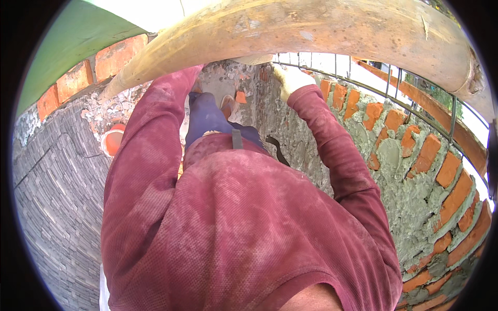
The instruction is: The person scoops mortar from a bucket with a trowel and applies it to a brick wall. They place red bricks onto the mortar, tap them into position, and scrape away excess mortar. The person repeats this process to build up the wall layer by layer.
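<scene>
My right hand [293, 82], in a pale work glove, is at the top of the brick wall [397, 150], just below a thick bamboo pole [311, 31]. Its fingers are partly lost in glare and shadow, so their grip does not show. Close to its fingertips, a pale beige edge [254, 59] of something shows under the pole; its kind I cannot make out. My left arm [150, 124], in a dusty maroon sleeve, reaches up behind the pole, which hides my left hand.
Grey mortar lies rough between the orange bricks. Steel bars [389, 80] and a rusty brown beam [430, 103] run beyond the wall at right. An orange bucket [112, 141] stands by the grey ribbed surface [62, 192] at left. A brick piece [240, 97] lies by my feet.
</scene>
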{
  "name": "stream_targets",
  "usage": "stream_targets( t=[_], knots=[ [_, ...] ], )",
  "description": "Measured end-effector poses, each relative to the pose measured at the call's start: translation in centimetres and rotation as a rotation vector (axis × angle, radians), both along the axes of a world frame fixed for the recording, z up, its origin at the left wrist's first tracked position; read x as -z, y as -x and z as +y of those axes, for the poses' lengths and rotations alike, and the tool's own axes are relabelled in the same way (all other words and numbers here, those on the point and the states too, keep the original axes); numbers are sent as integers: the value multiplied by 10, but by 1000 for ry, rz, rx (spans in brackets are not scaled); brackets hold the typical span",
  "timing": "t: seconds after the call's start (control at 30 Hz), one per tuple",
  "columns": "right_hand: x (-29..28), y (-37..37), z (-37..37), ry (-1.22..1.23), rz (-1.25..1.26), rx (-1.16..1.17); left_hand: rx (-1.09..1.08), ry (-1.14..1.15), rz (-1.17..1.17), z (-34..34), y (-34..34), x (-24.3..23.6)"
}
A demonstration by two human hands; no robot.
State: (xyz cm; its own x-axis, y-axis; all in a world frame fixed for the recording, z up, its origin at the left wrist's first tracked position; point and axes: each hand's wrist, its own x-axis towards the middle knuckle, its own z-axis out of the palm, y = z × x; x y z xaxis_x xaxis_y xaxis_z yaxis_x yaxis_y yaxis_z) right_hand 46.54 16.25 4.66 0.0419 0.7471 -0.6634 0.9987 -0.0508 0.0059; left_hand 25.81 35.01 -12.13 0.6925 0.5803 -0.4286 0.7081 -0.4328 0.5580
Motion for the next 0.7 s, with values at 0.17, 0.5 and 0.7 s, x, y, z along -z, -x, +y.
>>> stream_targets(
  t=[0.17,0.5,0.7],
  knots=[
    [64,-54,-5,-77,-234,186,17,-8,-24,5,-13,-4],
    [15,52,0,-56,21,83,-108,-34,-35,-3,2,0],
    [38,1,-11,33,-200,-45,-381,-501,-220,-71,69,-26]
  ],
)
